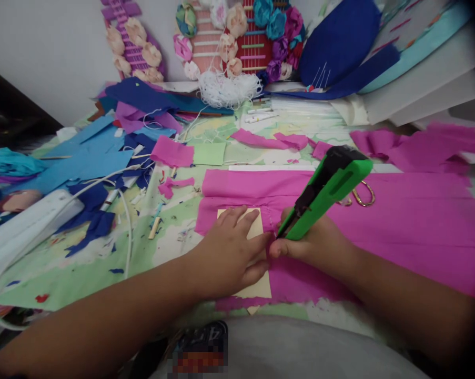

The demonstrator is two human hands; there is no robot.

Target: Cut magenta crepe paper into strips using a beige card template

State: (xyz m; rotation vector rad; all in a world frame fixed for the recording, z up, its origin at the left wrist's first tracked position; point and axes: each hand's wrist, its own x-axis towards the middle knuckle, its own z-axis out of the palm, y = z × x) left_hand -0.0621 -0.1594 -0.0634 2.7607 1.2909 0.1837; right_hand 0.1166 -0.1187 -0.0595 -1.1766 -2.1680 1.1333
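My left hand (pixel 229 252) lies with spread fingers on a pale yellow card (pixel 256 287), pressing it against a large sheet of magenta paper (pixel 411 221). Close by its fingertips, my right hand (pixel 312 239) is closed around a green and black utility knife (pixel 324 192). The knife is tilted, its lower end down at the card's right edge by the magenta paper; the blade itself is too small to make out. Gold-handled scissors (pixel 364 193) lie partly behind the knife, on the magenta sheet.
A white power strip (pixel 36 226) with a looping white cable lies at the left, near blue paper scraps (pixel 87 152). White yarn (pixel 230 89) and flower-covered boards (pixel 211 39) stand at the back. Magenta strips (pixel 269 139) lie behind the sheet.
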